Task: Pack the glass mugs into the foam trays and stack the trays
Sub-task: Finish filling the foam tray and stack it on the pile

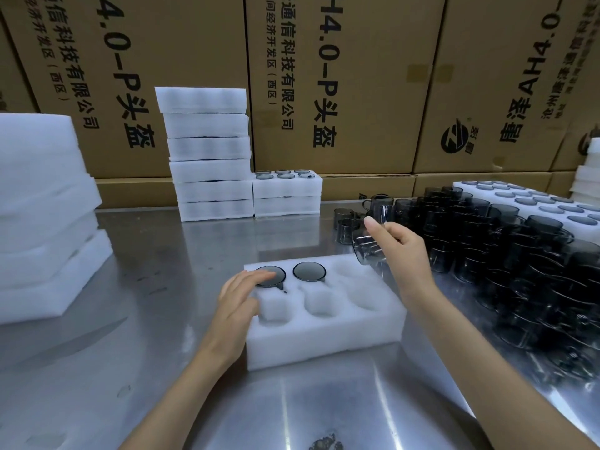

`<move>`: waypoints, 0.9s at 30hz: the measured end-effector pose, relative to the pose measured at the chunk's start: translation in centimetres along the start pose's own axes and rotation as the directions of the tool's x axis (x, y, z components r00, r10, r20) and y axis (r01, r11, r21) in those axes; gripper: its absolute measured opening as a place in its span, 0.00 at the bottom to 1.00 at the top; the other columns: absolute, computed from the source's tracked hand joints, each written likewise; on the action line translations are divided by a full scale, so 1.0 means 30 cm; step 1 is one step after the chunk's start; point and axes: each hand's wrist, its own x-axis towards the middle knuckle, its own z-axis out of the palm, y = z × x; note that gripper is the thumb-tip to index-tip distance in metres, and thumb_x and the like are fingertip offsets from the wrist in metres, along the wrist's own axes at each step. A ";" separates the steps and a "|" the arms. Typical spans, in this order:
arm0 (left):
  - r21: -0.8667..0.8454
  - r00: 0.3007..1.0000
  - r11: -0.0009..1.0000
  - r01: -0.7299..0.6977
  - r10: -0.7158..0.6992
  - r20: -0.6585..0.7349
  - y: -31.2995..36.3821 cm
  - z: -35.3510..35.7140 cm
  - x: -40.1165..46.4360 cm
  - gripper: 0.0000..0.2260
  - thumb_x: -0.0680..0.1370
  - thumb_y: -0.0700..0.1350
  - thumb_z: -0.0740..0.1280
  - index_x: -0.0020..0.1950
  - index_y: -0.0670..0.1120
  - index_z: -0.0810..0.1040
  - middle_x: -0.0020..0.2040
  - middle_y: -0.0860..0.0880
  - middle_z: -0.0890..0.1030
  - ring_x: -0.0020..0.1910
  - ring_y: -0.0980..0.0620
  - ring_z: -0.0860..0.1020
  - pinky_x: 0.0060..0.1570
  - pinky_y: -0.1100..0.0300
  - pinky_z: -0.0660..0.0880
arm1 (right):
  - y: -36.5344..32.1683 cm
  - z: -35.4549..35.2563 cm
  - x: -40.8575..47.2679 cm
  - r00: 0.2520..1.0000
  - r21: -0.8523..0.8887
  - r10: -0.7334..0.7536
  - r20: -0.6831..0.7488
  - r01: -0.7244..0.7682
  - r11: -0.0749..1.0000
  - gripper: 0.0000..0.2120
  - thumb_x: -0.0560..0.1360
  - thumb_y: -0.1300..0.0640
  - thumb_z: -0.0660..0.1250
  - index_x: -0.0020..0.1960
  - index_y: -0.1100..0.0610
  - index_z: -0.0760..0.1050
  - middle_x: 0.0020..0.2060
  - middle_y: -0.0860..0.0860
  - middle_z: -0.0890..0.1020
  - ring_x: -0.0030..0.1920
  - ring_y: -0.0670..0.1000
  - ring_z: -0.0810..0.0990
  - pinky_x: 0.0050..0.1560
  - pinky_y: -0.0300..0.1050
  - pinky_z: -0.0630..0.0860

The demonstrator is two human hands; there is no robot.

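On the steel table (162, 287) lay a white six-pocket foam tray (324, 332), two smoky grey glass mugs (309, 271) seated in its far-left pockets (four stood empty). The left hand (238, 298) rested flat, fingers straight, on the corner mug. The right hand (397, 251) gripped another tilted mug (368, 250) beside the heap of loose mugs (503, 254).

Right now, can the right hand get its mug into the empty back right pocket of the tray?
Probably yes: the right hand holds a mug just beside that open pocket, with nothing between.
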 end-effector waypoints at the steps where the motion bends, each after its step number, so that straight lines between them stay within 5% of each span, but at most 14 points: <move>1: 0.026 1.000 1.000 0.005 -0.005 -0.002 0.004 -0.003 0.004 0.22 0.66 0.42 0.53 0.55 0.57 0.75 0.58 0.63 0.74 0.62 0.65 0.65 0.59 0.79 0.56 | 0.001 0.000 0.002 1.000 0.009 0.016 -0.002 -0.016 1.000 0.28 0.74 0.45 0.69 0.38 0.71 0.66 0.33 0.56 0.64 0.36 0.53 0.62 0.40 0.48 0.59; 5: 0.103 0.997 0.994 -0.043 0.050 -0.064 0.059 -0.009 0.031 0.20 0.67 0.44 0.59 0.57 0.58 0.74 0.57 0.64 0.74 0.62 0.59 0.67 0.56 0.79 0.58 | 0.012 0.000 0.008 0.999 0.026 0.041 0.029 -0.042 0.999 0.33 0.73 0.40 0.66 0.50 0.74 0.70 0.37 0.54 0.69 0.39 0.52 0.67 0.43 0.46 0.63; 7: 0.114 0.994 0.989 -0.099 0.104 -0.034 0.098 0.003 0.057 0.15 0.73 0.48 0.65 0.58 0.64 0.72 0.57 0.69 0.72 0.62 0.65 0.68 0.57 0.77 0.60 | 0.008 0.012 0.002 0.999 -0.025 -0.001 0.039 0.002 1.000 0.29 0.73 0.40 0.65 0.45 0.70 0.75 0.37 0.55 0.71 0.41 0.51 0.70 0.42 0.41 0.66; 10: 0.241 0.973 0.945 -0.222 0.199 0.117 0.163 0.057 0.119 0.23 0.73 0.55 0.70 0.67 0.62 0.68 0.63 0.67 0.70 0.65 0.63 0.67 0.62 0.66 0.63 | 0.003 0.032 -0.011 0.997 -0.055 -0.009 0.070 0.013 0.998 0.22 0.74 0.42 0.65 0.42 0.62 0.79 0.45 0.56 0.76 0.49 0.52 0.76 0.35 0.32 0.74; 14: 0.328 0.931 0.875 -0.357 0.304 0.201 0.227 0.170 0.209 0.25 0.70 0.56 0.73 0.65 0.55 0.71 0.59 0.57 0.73 0.58 0.57 0.73 0.57 0.57 0.73 | 0.003 0.041 -0.017 0.990 -0.119 -0.067 0.121 0.081 0.990 0.14 0.72 0.42 0.66 0.42 0.51 0.81 0.48 0.52 0.77 0.53 0.49 0.77 0.47 0.44 0.80; 17: 0.301 0.955 0.911 -0.282 0.238 0.176 0.215 0.214 0.264 0.22 0.70 0.54 0.74 0.61 0.53 0.74 0.54 0.54 0.75 0.51 0.56 0.75 0.51 0.57 0.75 | 0.003 0.020 -0.011 0.991 -0.122 -0.087 0.102 0.099 0.988 0.14 0.69 0.38 0.64 0.43 0.46 0.80 0.44 0.47 0.81 0.48 0.45 0.78 0.45 0.45 0.79; 22: -0.116 0.952 0.991 -0.074 0.105 0.287 0.153 0.211 0.306 0.15 0.74 0.40 0.71 0.56 0.55 0.74 0.49 0.63 0.79 0.47 0.69 0.78 0.48 0.74 0.72 | 0.018 -0.043 0.029 0.997 -0.031 -0.050 0.055 0.052 0.998 0.05 0.75 0.52 0.69 0.50 0.48 0.78 0.43 0.47 0.85 0.40 0.46 0.83 0.36 0.41 0.79; 27: -0.109 0.924 0.994 -0.029 0.068 0.375 0.122 0.204 0.327 0.17 0.75 0.40 0.70 0.53 0.63 0.72 0.49 0.68 0.78 0.52 0.71 0.76 0.53 0.72 0.73 | 0.042 -0.042 0.035 0.992 -0.240 -0.042 0.115 0.069 0.968 0.12 0.68 0.50 0.75 0.50 0.45 0.80 0.46 0.43 0.83 0.42 0.47 0.82 0.43 0.44 0.79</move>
